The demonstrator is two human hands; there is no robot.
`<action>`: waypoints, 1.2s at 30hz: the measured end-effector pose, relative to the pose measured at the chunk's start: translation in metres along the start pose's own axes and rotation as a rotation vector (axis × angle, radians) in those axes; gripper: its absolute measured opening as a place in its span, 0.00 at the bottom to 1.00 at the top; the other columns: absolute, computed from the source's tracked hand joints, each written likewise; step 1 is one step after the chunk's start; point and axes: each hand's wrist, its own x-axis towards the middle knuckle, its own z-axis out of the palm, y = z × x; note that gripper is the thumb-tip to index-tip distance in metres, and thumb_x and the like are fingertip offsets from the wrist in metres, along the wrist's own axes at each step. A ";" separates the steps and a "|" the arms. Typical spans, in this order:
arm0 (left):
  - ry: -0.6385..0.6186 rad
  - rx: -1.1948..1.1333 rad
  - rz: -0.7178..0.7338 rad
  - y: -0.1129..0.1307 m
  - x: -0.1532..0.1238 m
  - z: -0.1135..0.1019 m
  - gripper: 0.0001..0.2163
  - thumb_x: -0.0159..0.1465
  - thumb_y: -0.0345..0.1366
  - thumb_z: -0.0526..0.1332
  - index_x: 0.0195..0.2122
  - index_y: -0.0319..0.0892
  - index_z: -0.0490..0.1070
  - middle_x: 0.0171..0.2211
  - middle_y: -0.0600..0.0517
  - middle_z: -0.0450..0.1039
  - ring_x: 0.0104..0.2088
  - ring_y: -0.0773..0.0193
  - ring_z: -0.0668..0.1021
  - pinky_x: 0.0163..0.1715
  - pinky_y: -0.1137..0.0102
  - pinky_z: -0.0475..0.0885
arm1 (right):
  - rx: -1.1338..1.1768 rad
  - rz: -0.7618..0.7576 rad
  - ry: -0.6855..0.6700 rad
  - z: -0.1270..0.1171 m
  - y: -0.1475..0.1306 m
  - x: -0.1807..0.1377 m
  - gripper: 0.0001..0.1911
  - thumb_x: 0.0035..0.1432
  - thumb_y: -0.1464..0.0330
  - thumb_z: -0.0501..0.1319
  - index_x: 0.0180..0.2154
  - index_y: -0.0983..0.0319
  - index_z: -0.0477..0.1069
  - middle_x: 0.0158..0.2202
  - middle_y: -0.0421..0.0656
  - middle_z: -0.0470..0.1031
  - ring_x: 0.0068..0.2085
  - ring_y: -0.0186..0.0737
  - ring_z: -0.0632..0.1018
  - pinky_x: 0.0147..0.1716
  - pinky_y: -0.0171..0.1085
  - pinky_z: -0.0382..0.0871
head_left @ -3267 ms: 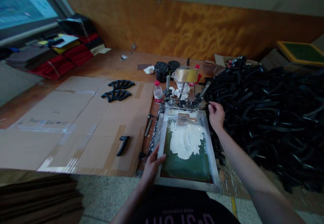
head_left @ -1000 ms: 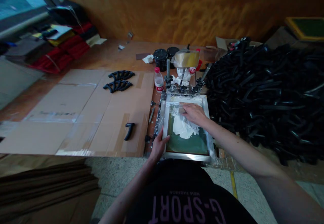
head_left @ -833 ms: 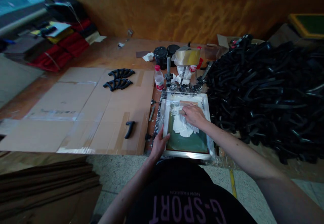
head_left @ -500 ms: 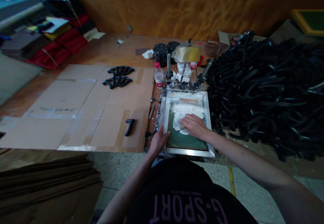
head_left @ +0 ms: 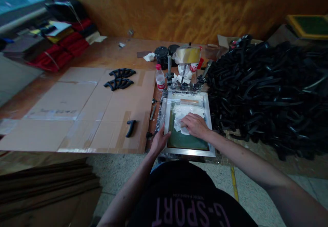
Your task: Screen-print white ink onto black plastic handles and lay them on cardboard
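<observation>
Frame (head_left: 189, 152): under right hand (head_left: 196, 125)
Left hand (head_left: 160, 140): gripping frame's side edge
Right hand: curled, pinching small scraper (head_left: 182, 124)

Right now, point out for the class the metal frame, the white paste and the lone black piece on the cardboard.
Metal frame (head_left: 189, 152): head view, middle of its near bar.
White paste (head_left: 188, 109): head view, its far part.
Lone black piece (head_left: 131, 129): head view, middle of its curved length.
</observation>
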 end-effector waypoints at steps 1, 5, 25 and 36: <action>-0.007 0.028 0.011 0.000 0.000 0.000 0.30 0.57 0.40 0.63 0.61 0.41 0.62 0.58 0.46 0.69 0.58 0.48 0.69 0.57 0.59 0.61 | -0.034 0.003 0.027 0.005 -0.002 0.000 0.07 0.57 0.75 0.57 0.38 0.63 0.70 0.35 0.46 0.73 0.41 0.45 0.68 0.36 0.40 0.57; -0.017 0.027 0.049 0.000 0.001 0.001 0.30 0.58 0.40 0.61 0.62 0.42 0.61 0.57 0.47 0.69 0.58 0.49 0.70 0.57 0.59 0.63 | -0.054 -0.102 0.029 0.019 -0.013 -0.018 0.10 0.59 0.76 0.54 0.40 0.64 0.71 0.37 0.48 0.73 0.40 0.45 0.69 0.36 0.40 0.60; -0.023 -0.374 0.305 0.135 -0.017 -0.058 0.18 0.62 0.51 0.58 0.38 0.41 0.77 0.33 0.51 0.76 0.29 0.67 0.75 0.24 0.75 0.69 | 0.210 0.757 0.591 -0.101 0.146 -0.001 0.19 0.64 0.60 0.52 0.50 0.61 0.71 0.36 0.45 0.76 0.35 0.39 0.75 0.42 0.45 0.70; -0.116 -0.507 0.386 0.177 0.005 -0.058 0.23 0.62 0.56 0.52 0.45 0.42 0.71 0.24 0.51 0.75 0.23 0.66 0.78 0.17 0.77 0.71 | 0.412 0.778 0.342 0.027 0.095 -0.052 0.12 0.58 0.66 0.56 0.41 0.59 0.75 0.39 0.46 0.78 0.45 0.47 0.76 0.50 0.47 0.67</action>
